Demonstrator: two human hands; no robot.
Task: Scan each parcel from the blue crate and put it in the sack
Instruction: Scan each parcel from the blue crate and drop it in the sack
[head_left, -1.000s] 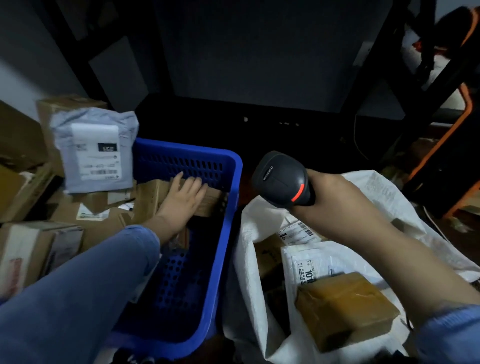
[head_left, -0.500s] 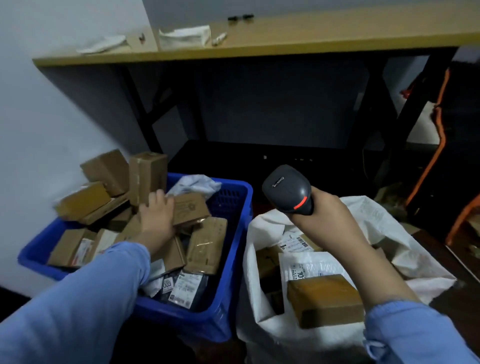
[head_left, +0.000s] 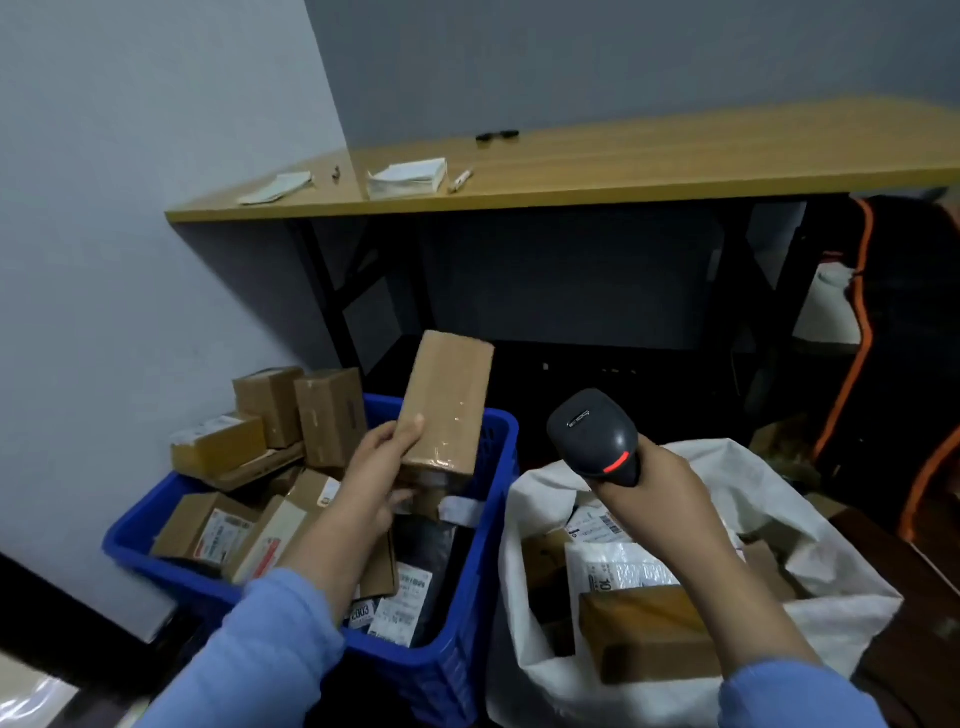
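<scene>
My left hand grips the lower end of a brown taped cardboard parcel and holds it upright above the blue crate. Several brown boxes and labelled mailers fill the crate. My right hand grips a black barcode scanner with a red band, held over the white sack, its head turned towards the lifted parcel. Inside the sack lie a brown box and white labelled mailers.
A wooden table on black legs stands behind the crate and sack, with papers and small items on top. A wall is close on the left. A black and orange frame stands at the right edge.
My left hand has lifted a brown parcel out of the crate and raised it upright. My right hand keeps the scanner over the sack. The camera has tilted upwards.
</scene>
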